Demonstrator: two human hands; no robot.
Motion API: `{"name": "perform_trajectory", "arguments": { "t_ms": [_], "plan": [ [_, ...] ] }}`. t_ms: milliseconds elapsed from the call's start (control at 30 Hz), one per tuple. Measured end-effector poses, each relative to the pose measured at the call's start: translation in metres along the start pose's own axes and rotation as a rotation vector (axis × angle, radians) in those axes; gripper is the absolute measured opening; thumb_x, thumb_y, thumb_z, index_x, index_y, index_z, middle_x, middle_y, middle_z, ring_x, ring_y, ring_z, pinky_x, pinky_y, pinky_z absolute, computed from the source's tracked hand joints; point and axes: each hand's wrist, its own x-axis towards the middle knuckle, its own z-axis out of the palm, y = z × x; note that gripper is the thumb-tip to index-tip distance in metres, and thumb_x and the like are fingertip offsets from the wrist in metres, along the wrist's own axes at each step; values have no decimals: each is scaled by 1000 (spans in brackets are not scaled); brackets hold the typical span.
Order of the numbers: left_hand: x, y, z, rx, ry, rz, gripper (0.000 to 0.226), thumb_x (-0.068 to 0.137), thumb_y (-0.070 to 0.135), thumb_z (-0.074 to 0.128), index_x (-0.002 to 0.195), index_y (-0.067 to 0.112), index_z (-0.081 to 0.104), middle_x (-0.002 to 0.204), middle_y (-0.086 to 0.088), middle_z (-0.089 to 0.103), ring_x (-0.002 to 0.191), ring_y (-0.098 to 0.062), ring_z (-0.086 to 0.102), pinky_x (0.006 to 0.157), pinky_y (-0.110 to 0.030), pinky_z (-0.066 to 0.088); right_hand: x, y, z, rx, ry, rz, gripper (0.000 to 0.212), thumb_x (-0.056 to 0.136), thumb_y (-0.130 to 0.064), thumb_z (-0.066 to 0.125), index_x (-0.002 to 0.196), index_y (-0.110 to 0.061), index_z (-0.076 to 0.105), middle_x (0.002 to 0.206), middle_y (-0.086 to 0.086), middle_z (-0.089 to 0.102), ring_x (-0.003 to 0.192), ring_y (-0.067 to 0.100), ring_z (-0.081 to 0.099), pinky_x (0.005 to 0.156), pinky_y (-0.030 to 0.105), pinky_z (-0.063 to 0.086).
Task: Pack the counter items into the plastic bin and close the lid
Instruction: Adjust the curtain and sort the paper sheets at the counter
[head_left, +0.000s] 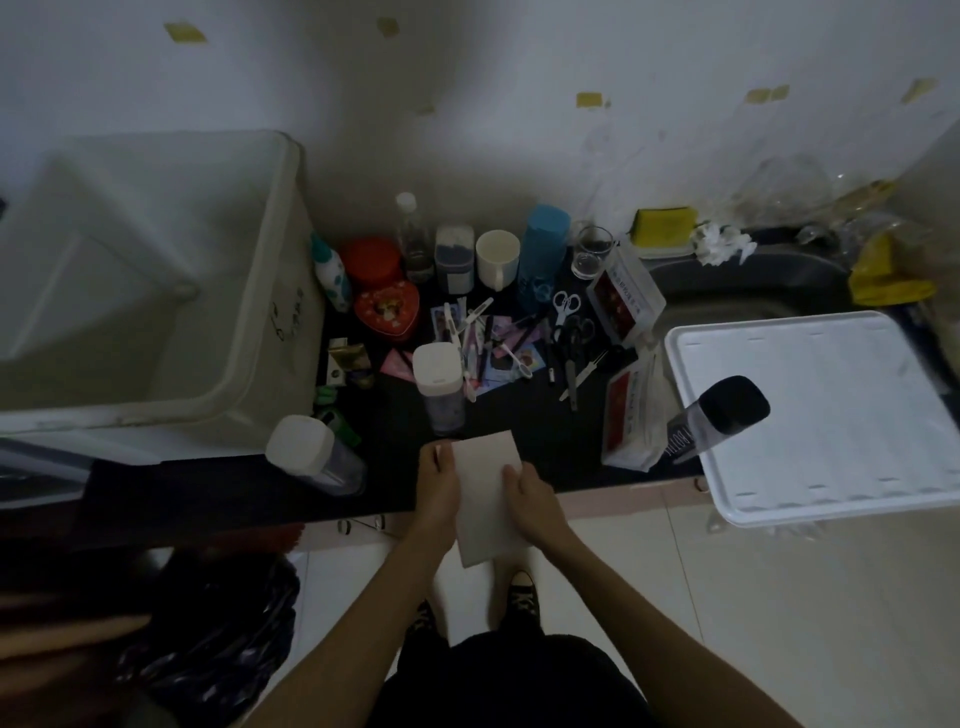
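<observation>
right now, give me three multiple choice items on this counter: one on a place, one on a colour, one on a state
1. Where is the bin?
A. left end of the counter
B. on the floor
C. in the sink

2. What colour is the tall cup beside the mug?
A. green
B. blue
C. black

3. What state is the bin in?
A. lid shut
B. open and empty
C. packed full

Key: 1 A, it stands left of the clutter. 2 B, its body is plainly blue. 3 B, the lid lies to the right and the bin's bare inside shows. The left hand and right hand hold a card.
</observation>
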Motion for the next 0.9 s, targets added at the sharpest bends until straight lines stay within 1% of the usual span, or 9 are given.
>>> {"name": "perform_trajectory", "arguments": {
  "t_ms": [100, 167, 233, 467, 633, 733, 800, 867, 900],
  "plan": [
    [12, -5, -21, -11, 78, -5, 26, 104, 36, 34, 121, 22, 49, 114, -8, 57, 97, -25, 57, 87, -45, 50, 4, -1, 3, 1, -177, 36, 42, 101, -48, 37, 131, -19, 48, 125, 5, 57, 112, 22, 58, 97, 44, 50],
    [20, -11, -37, -17, 134, -12, 22, 104, 35, 34, 116, 26, 49, 118, -9, 56, 103, -28, 55, 90, -47, 48, 4, -3, 3, 137, -373, 105, 36, 102, -42, 41, 133, -23, 45, 127, 4, 52, 110, 23, 57, 78, 38, 59],
    [25, -18, -51, -26, 165, 9, 18, 104, 32, 34, 114, 28, 49, 120, -10, 55, 104, -28, 54, 91, -47, 47, 3, -7, 7, 205, -481, 127, 35, 102, -33, 44, 136, -24, 42, 127, 3, 48, 106, 22, 58, 65, 29, 59],
    [23, -26, -77, -56, 122, 48, 29, 105, 30, 37, 132, 23, 38, 128, -10, 51, 104, -26, 53, 84, -41, 48, 20, -19, 36, 88, -420, 59, 40, 103, -33, 43, 141, -23, 41, 127, 1, 49, 104, 16, 56, 67, 27, 57],
    [17, -24, -83, -39, 70, 66, 55, 103, 27, 45, 151, 25, 20, 127, -1, 46, 109, -22, 52, 95, -46, 50, 30, -21, 39, 49, -421, 29, 39, 103, -34, 42, 141, -26, 43, 127, 3, 53, 109, 19, 56, 72, 30, 56],
    [22, -32, -87, -34, 85, 51, 51, 101, 27, 48, 148, 20, 30, 134, -5, 53, 116, -26, 56, 98, -46, 50, 33, -21, 39, 75, -415, 38, 38, 103, -33, 42, 140, -26, 43, 127, 3, 53, 110, 19, 56, 72, 30, 55],
    [23, -34, -88, -54, 57, 23, 35, 101, 23, 50, 133, 9, 46, 126, -17, 61, 105, -27, 62, 85, -41, 55, 34, -19, 40, 100, -392, 44, 37, 103, -32, 42, 139, -25, 44, 125, 3, 54, 107, 19, 57, 69, 29, 53],
    [20, -36, -87, -75, 4, -27, 19, 101, 16, 49, 117, 5, 53, 114, -17, 65, 92, -25, 65, 73, -34, 56, 35, -17, 39, 95, -382, 50, 37, 103, -31, 42, 139, -24, 45, 122, 2, 56, 105, 18, 57, 68, 29, 53],
    [19, -38, -86, -87, -25, -65, 19, 101, 14, 49, 117, 4, 53, 111, -15, 64, 92, -26, 65, 70, -32, 56, 35, -15, 37, 82, -382, 53, 37, 103, -31, 41, 139, -24, 45, 121, 2, 56, 105, 18, 57, 68, 29, 52]
  ]
}}
